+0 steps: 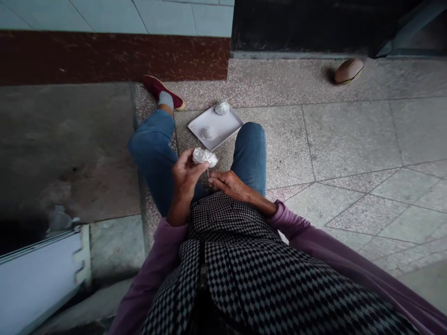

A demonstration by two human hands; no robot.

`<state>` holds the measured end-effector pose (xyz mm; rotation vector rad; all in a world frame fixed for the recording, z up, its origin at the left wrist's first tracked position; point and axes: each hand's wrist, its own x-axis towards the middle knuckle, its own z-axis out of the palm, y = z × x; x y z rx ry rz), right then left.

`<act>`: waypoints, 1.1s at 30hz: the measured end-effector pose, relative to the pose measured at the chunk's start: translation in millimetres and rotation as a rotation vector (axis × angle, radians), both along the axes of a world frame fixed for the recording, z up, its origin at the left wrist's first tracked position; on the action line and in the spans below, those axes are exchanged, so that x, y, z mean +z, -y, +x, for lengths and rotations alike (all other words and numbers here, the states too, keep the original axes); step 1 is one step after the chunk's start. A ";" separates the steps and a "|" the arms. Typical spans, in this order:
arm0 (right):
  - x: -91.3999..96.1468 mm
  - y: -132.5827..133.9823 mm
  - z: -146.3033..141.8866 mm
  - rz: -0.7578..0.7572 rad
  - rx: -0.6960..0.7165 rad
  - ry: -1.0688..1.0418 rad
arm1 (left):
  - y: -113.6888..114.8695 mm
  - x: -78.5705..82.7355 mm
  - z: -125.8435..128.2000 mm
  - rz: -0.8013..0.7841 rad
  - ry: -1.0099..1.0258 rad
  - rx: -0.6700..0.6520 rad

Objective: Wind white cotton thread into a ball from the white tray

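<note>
Checked cloth (265, 274) in black and grey is worn over the torso closest to the camera, with purple sleeves (335, 251) showing at both sides. Above the lap, a bundle of white yarn (205, 157) is held in the left hand (185, 172), its thumb laid along the near side and its fingers curled about the left end; the tips behind the yarn are hidden. By the right hand (228, 182), just below and to the right, a thin thread (208, 172) hanging from the bundle is met; its fingers are drawn together at the tips and the thread seems to be pinched there, though the exact hold cannot be told. On the floor (349, 139) beyond the hands, a shallow white tray (218, 123) is set at a slant, and two white balls of yarn are borne in it: one ball (222, 107) near the far corner, the other ball (209, 133) closer to the hands. The tray is flanked by legs in blue jeans (150, 139), and a dark red shoe (159, 88) is seen at the left, near the reddish-brown base (122, 56) of a tiled wall (192, 18).
</note>
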<state>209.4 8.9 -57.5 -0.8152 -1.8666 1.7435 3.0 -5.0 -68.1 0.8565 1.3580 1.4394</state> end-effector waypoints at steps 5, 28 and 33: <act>26.6 -35.4 11.1 0.119 -0.109 0.020 | 5.5 8.2 7.3 -0.008 -0.141 -0.019; -7.4 -20.5 -13.0 -0.052 -0.097 0.052 | 0.2 9.5 5.2 -0.036 0.173 0.053; 22.5 -20.4 1.5 0.057 -0.026 0.020 | 1.0 2.3 0.3 -0.031 0.042 0.021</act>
